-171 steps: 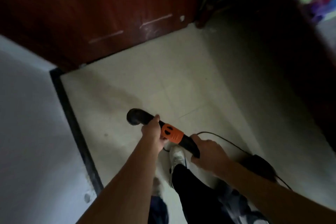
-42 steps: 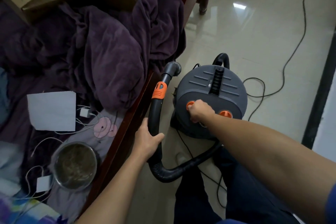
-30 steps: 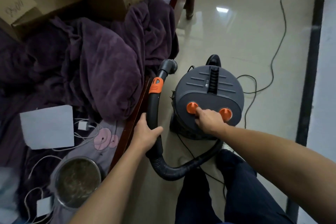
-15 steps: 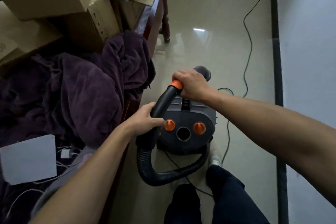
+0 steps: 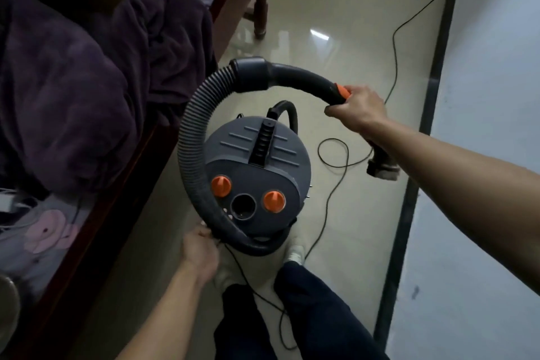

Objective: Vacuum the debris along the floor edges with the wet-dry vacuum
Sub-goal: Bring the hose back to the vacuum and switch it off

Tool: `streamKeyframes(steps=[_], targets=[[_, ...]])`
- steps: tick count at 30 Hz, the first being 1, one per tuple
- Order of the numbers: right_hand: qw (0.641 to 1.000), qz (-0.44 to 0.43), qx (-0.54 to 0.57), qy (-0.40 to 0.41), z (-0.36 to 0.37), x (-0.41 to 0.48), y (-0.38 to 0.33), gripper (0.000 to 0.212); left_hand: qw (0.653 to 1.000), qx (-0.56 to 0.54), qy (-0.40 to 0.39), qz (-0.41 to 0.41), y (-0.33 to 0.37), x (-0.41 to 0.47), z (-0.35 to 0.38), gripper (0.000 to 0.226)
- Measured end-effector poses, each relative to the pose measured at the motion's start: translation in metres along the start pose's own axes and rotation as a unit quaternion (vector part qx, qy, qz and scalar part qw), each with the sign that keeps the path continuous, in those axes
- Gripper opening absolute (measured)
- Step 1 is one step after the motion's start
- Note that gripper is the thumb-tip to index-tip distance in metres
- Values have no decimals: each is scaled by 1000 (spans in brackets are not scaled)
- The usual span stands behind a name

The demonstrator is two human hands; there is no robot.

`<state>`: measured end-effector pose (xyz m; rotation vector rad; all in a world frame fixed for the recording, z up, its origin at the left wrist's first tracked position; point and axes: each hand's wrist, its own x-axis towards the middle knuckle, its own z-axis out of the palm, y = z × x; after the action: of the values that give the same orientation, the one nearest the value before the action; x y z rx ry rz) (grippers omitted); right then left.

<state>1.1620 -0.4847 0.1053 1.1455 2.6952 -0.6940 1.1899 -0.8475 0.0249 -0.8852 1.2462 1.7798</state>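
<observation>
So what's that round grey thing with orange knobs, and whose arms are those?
The camera sits on a person's head, looking down, so those arms are theirs. The round grey thing is a wet-dry vacuum standing on the tiled floor. Its ribbed hose arcs up beside it. The right hand grips the curved handle by its orange ring; the left hand holds the hose low down. A black power cord trails across the floor, and a purple blanket lies on the bed.

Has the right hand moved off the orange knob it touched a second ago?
Yes. The right hand has left the top of the vacuum and now grips the hose handle, out to its right, nearer the wall.
</observation>
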Motion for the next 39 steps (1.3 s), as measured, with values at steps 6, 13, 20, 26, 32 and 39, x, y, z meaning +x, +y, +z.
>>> streamKeyframes(steps=[6,13,20,26,32,39], targets=[[985,85,91,-122,62,7,21,28,991,132,5,-32,-89,28,7,39],[952,164,197,-166,91,1,46,39,980,130,140,62,-51,22,-1,26],[937,247,228,-93,76,-14,94,29,856,378,226,271,86,20,-9,38],[940,274,188,-73,90,-28,133,29,728,593,176,296,123,65,15,76],[948,282,127,-72,139,-39,134,19,717,637,164,231,136,143,16,75],[953,297,55,-15,195,-46,134,25,761,619,38,192,143,222,67,44]])
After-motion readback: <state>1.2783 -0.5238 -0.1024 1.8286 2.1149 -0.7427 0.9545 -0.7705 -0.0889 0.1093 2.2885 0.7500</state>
